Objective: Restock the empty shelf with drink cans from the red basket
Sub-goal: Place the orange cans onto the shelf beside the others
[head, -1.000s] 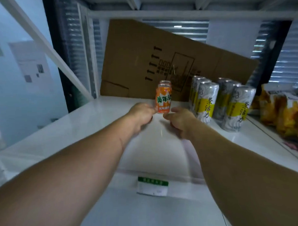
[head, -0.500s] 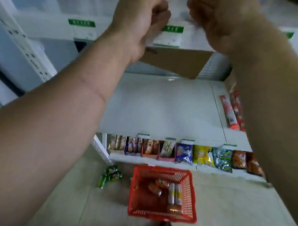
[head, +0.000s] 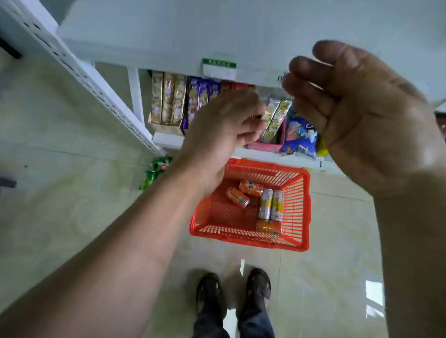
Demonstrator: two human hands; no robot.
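Cans wait down in the red basket (head: 305,206) on the floor by my feet, so I look down. Both my left hand (head: 220,128) and right hand (head: 361,113) hang loose and hold nothing (ready to grab). Three orange cans (head: 250,187) and two silver-yellow cans (head: 270,205) lie flat.

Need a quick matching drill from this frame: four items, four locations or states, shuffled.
Items:
1. orange cans
2. green cans
3. basket
4. left hand

Matches:
A. on the floor by the shelf post
B. on the floor in front of the feet
C. lying in the basket
D. empty, above the basket

Pairs: 1-C, 2-A, 3-B, 4-D
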